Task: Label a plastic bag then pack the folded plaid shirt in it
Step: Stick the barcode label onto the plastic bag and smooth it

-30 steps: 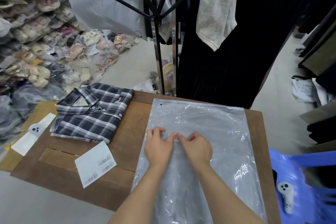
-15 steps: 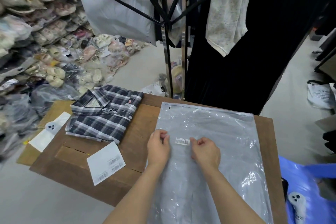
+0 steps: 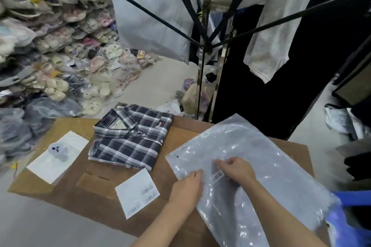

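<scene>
- My left hand point(image 3: 185, 191) lies flat with loose, open fingers at the left edge of the bag point(image 3: 261, 176); its fingertips look tucked under the film, but blur keeps me from being sure it has any grip.
- My right hand point(image 3: 235, 170) rests on top of the bag with fingers curled beside the label point(image 3: 218, 174); I cannot tell whether it pinches anything.
- The bag is thin, glossy, crinkled clear plastic, lying skewed on the brown table point(image 3: 96, 188); its near corner is cut off by the frame.
- The label is a small white barcode strip, smeared by motion.
- A white sheet point(image 3: 137, 193) with barcodes lies flat left of my hand.
- The shirt point(image 3: 130, 138), soft dark plaid, sits folded square beyond it, outside the bag.
</scene>
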